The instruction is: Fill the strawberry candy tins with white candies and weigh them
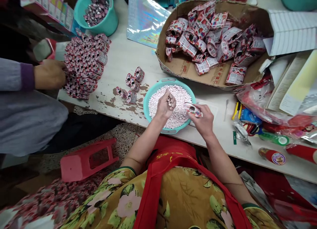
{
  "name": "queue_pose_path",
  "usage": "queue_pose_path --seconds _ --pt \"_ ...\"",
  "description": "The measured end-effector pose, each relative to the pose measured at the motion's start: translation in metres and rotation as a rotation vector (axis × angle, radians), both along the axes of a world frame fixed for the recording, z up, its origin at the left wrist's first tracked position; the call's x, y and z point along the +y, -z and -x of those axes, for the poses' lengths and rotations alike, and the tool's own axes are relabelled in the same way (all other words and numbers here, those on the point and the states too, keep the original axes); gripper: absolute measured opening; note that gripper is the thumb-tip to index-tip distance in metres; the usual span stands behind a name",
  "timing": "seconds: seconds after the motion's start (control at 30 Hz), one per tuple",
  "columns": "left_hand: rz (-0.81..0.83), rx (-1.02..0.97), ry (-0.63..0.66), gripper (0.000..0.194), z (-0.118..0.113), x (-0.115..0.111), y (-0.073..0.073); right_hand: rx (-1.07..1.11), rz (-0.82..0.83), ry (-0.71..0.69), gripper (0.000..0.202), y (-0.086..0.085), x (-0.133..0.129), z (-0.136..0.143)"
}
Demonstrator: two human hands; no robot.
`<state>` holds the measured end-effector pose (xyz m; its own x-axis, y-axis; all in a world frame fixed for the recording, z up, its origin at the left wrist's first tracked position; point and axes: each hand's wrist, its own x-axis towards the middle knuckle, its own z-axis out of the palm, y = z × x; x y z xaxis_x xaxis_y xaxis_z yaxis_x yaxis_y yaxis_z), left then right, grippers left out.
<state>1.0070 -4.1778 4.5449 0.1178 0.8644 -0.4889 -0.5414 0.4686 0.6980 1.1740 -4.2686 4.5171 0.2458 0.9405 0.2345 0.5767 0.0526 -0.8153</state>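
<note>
A turquoise basin (146,107) full of small pale pink candies (177,118) stands at the table's front edge. Above it my left hand (165,107) is cupped, its fingers curled around several of the candies. My right hand (204,119), at the basin's right rim, grips a small printed candy container (194,111) between thumb and fingers. A dark round opening shows on the container's upper face. Left of the basin stand several similar containers (135,84) in a loose group.
Behind the basin, a cardboard box (183,69) holds many printed containers. A co-worker's hand (51,74) touches a dense cluster of containers (84,64) at left. Beyond it sits a turquoise bucket (112,22) of small shiny pieces. Papers (294,83) and tools (237,111) lie at right.
</note>
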Motion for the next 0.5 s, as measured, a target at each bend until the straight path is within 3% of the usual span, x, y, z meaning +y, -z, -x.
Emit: queue_pose_path --seconds 0.07,0.17,0.33,0.5 --pt "-0.148 0.015 -0.089 0.052 -0.015 -0.012 -0.013 -0.03 0.021 -0.083 0.031 -0.004 0.01 0.023" --pt "-0.291 0.102 -0.175 0.056 -0.025 -0.021 -0.016 -0.067 0.058 -0.114 0.028 0.002 0.022 0.045" --pt "-0.316 0.268 -0.193 0.056 -0.021 -0.017 -0.003 -0.079 0.108 -0.138 0.027 0.005 0.03 0.055" --pt "-0.273 0.244 -0.245 0.045 -0.015 -0.012 -0.005 -0.093 0.113 -0.121 0.028 0.002 0.037 0.06"
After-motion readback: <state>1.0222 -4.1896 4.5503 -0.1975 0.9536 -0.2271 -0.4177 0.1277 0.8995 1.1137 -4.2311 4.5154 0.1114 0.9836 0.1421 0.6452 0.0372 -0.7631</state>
